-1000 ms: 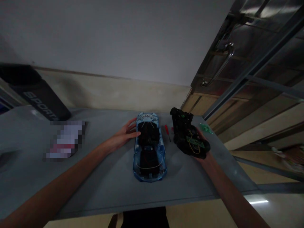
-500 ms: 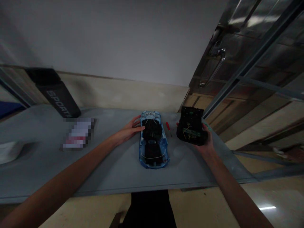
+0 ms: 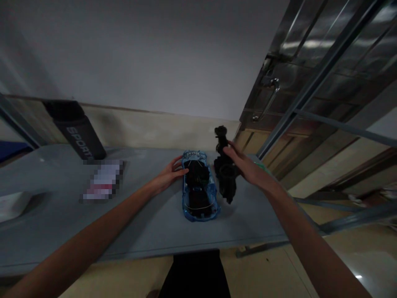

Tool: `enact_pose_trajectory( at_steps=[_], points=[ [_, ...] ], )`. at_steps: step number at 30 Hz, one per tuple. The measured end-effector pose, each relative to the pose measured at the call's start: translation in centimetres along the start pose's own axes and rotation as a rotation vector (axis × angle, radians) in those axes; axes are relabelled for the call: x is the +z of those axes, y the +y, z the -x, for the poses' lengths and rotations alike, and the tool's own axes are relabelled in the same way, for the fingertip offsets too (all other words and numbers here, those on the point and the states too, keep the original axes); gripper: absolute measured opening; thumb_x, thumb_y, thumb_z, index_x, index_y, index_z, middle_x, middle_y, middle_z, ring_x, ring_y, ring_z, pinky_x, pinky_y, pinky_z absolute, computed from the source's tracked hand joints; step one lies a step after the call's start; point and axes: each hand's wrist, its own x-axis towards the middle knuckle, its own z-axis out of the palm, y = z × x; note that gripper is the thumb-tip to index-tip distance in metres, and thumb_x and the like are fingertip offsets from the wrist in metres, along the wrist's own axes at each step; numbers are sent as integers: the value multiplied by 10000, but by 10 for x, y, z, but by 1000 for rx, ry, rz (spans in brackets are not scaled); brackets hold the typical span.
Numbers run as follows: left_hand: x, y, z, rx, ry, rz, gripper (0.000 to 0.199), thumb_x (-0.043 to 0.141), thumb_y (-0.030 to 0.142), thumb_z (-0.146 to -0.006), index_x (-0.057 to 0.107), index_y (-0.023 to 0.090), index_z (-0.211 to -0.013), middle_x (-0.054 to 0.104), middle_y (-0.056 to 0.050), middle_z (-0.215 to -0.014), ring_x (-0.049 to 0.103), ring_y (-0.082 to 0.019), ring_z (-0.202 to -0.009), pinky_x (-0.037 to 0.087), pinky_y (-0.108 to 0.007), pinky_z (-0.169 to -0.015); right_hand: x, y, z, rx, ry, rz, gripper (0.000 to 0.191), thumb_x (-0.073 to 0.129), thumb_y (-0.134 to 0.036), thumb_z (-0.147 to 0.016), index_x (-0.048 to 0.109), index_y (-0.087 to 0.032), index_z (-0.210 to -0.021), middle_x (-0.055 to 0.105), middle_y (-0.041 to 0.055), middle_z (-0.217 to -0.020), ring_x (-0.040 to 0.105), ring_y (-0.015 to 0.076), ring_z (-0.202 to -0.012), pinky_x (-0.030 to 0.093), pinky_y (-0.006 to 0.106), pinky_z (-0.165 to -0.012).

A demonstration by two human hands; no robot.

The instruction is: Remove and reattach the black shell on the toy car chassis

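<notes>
A blue toy car body shell [image 3: 214, 194] lies on the grey table, its hollow inside with black parts and a thin pale wire facing up. My left hand [image 3: 172, 173] grips the shell's left edge near the far end, thumb over the rim. Just right of the shell, my right hand [image 3: 240, 161] is closed around a black toy car chassis [image 3: 226, 176]. The chassis is raised and turned on its side, so its circuit side is out of sight. The red screwdriver seen earlier is hidden from view now.
A black bottle [image 3: 79, 132] marked SPORT stands at the back left, with a blurred-out flat item [image 3: 104, 180] before it. A white object [image 3: 14, 205] sits at the far left of the table [image 3: 139, 231]. A metal frame [image 3: 288, 116] and a door handle [image 3: 269, 99] are to the right.
My right hand has brought the chassis left, close to the shell, and tipped it from flat onto its side. My left hand keeps its hold on the shell. The view has shifted slightly.
</notes>
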Motion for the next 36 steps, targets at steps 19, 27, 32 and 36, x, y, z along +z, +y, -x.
enact_pose_trajectory(
  at_steps=[19, 27, 32, 36],
  points=[
    [-11, -11, -6, 42, -38, 9, 787, 960, 421, -804, 649, 444, -1526, 689, -46, -1576, 586, -397, -1555, 490, -523, -1261, 108, -14, 23, -88, -110, 1263, 811, 480, -655, -1135, 552, -49, -1668, 795, 324, -1321, 772, 440, -1275, 599, 502, -1032],
    [-4, -4, -4, -9, -25, 83, 812, 948, 341, -789, 634, 337, -1537, 674, -92, -1619, 543, -393, -1584, 434, -537, -1306, 58, 16, 31, -120, -158, 1162, 637, 437, -357, -1137, 429, -152, -1741, 829, 221, -1268, 835, 404, -1099, 619, 504, -938],
    [-4, -6, -5, -10, 24, 35, 862, 926, 262, -775, 606, 326, -1573, 632, -106, -1650, 571, -393, -1547, 442, -564, -1301, 57, 45, 33, -70, -127, 987, 612, 445, -409, -1111, 478, -141, -1661, 823, 194, -1194, 837, 405, -1031, 629, 525, -893],
    [-7, -6, -6, -12, -1, 21, 851, 930, 273, -776, 624, 328, -1568, 649, -101, -1624, 587, -387, -1527, 454, -565, -1295, 50, 45, 43, -193, 20, 872, 536, 454, -440, -1075, 603, -178, -1519, 803, 205, -1232, 811, 400, -1068, 621, 546, -932]
  ],
)
